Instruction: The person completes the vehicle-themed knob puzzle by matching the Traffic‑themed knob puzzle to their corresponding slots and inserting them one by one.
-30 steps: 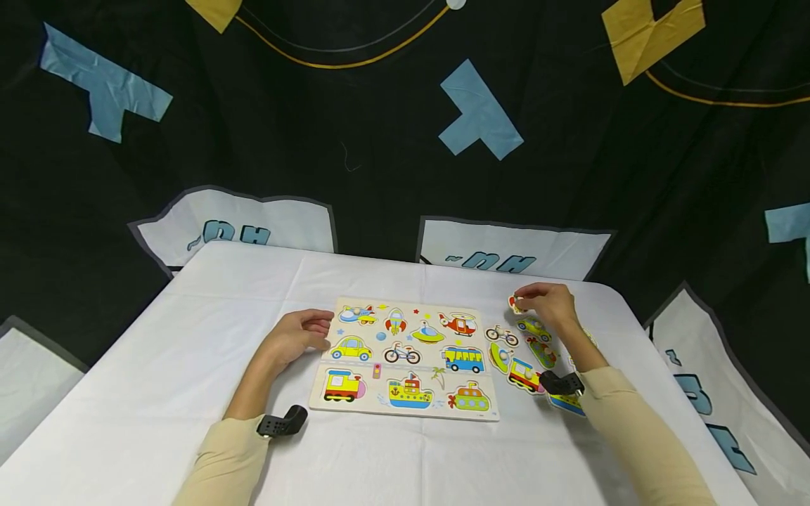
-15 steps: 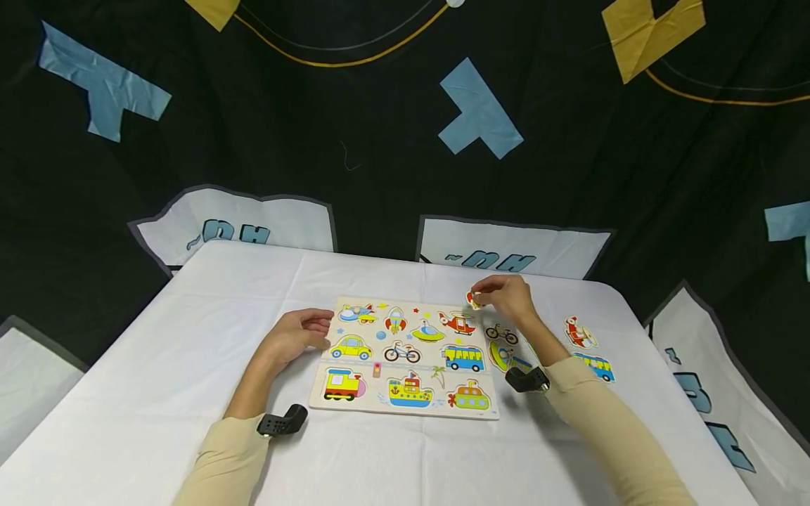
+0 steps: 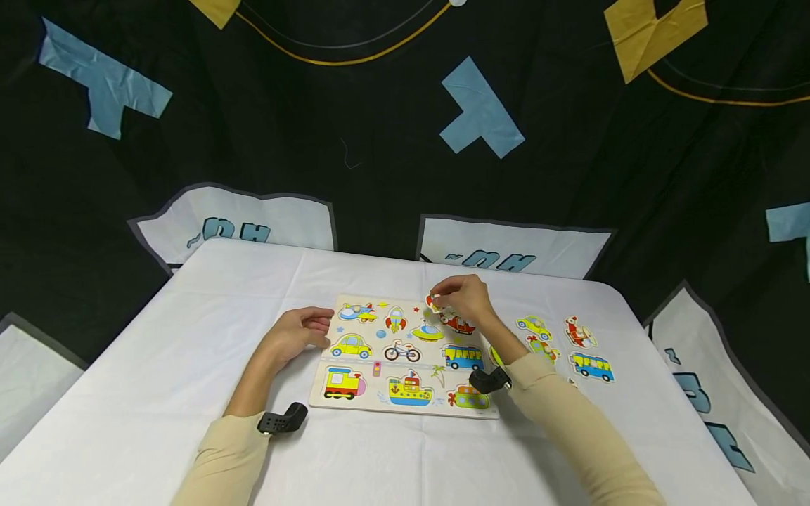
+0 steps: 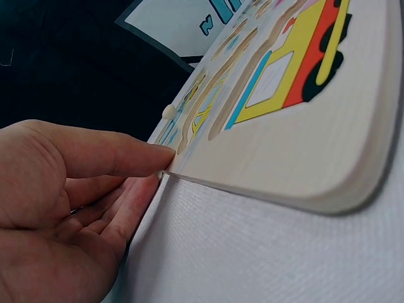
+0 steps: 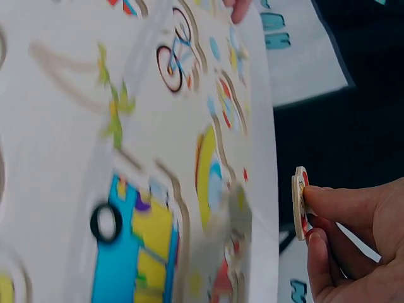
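Note:
A wooden puzzle board (image 3: 405,414) with pictures of vehicles in cut-out recesses lies on the table. My left hand (image 3: 297,337) rests at the board's left edge. In the left wrist view, the hand's (image 4: 69,189) fingertips touch that edge. My right hand (image 3: 465,299) is over the board's upper right part, near the helicopter picture (image 3: 460,324). Between thumb and fingers it pinches a small wooden puzzle piece (image 5: 299,203) with red on its face, seen nearly edge-on in the right wrist view. The piece is held up, its picture mostly turned away.
Right of the board lie loose puzzle pieces: a car (image 3: 534,326), a submarine (image 3: 542,348), a helicopter (image 3: 579,332) and a bus (image 3: 591,367). Others are partly hidden by the right forearm (image 3: 563,429). A white cloth covers the table (image 3: 354,464); a black curtain hangs behind it.
My right hand has moved left with the pinched piece, from above the loose pieces to over the board. More loose pieces at the right are uncovered. The left hand has stayed at the edge.

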Tool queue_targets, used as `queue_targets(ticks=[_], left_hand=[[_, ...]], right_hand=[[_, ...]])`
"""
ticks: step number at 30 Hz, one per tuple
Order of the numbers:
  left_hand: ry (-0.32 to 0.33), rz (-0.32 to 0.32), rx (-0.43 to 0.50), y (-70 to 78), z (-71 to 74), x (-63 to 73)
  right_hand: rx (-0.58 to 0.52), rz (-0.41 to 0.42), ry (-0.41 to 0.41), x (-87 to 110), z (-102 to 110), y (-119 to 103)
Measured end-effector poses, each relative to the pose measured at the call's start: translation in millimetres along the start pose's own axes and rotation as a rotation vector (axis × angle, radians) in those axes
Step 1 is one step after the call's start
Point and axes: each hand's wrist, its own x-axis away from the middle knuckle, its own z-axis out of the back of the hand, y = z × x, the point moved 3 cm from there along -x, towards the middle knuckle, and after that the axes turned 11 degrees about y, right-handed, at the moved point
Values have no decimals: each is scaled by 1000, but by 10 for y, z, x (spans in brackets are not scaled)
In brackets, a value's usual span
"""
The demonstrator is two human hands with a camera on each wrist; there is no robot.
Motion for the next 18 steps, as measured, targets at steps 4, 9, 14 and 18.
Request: queue_targets(ticks=[4,9,14,18], left_hand=[[-5,7,-7,2,-5,6],[-1,8,2,23,-9,5],[4,17,-3,24,-3,7],[2,20,-4,17,0,8]], right_hand=[[14,10,-16,33,-158,-62],[-20,-7,-46,91,-311,-124],[-13,10,-77,151,-442,-157],[-9,38,-86,187,-520,-173]])
